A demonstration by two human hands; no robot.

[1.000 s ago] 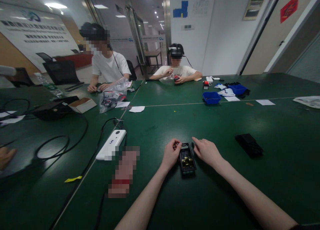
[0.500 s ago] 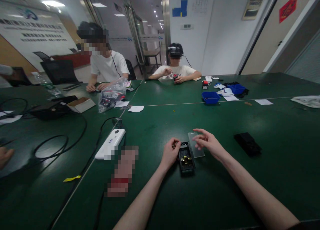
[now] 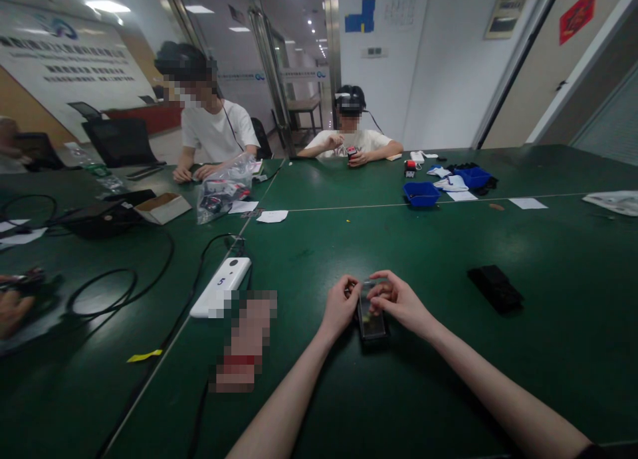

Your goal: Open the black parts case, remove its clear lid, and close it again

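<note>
In front of me a small black box (image 3: pixel 373 341) lies on the green table, its long side running away from me. My left hand (image 3: pixel 341 307) is closed around its far left edge. A clear plastic lid (image 3: pixel 373 323) covers the box, and faint gold-coloured parts show through it. Bent over the lid from the right is my right hand (image 3: pixel 401 303), thumb and fingers curled at its upper part. Whether the lid lies fully flush I cannot tell.
A black folded object (image 3: pixel 496 288) lies to the right. On the left are a white device marked 5 (image 3: pixel 222 286), black cables (image 3: pixel 129 273) and a yellow strip (image 3: pixel 144 357). Farther back stands a blue tray (image 3: pixel 421 194). Two people sit across the table; another person's hand (image 3: pixel 14 309) shows far left.
The clear lid has moved from beside the box to over it. My right hand has moved left with it, its fingers now bent. My left hand has stayed at the box.
</note>
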